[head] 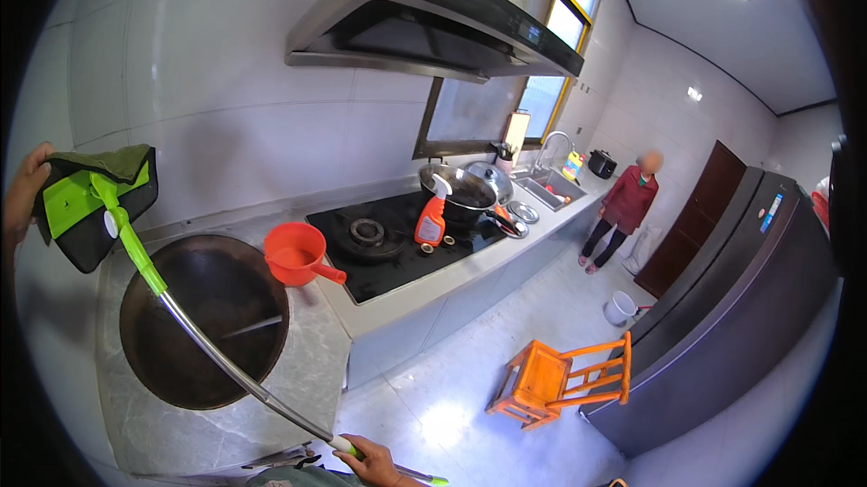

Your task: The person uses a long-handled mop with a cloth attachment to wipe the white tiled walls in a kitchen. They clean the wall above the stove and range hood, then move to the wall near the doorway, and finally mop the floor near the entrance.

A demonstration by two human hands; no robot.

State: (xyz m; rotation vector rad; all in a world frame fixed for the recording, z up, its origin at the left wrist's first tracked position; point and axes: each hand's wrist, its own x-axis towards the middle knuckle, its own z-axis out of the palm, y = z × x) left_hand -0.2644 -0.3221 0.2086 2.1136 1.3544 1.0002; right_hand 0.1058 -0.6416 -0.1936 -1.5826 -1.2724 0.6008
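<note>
My left hand (27,182), at the far left, grips the edge of a flat mop head (68,206). The head is a bright green plate with a dark backing, and a green cloth pad (108,162) is folded over its top edge. Low in the view, my right hand (372,461) closes around the grip of the metal mop pole (234,370). The pole runs diagonally across a large dark wok (230,277) set in the grey stone-patterned counter (305,365). A red plastic dipper (294,253) stands beside the wok.
A gas cooktop (399,270) holds an orange spray bottle (431,219) and a frying pan (467,192) under a range hood (433,33). A wooden chair (542,372), a white bucket (620,309) and a refrigerator (718,311) are at right. Another person (630,195) stands near the sink (552,190).
</note>
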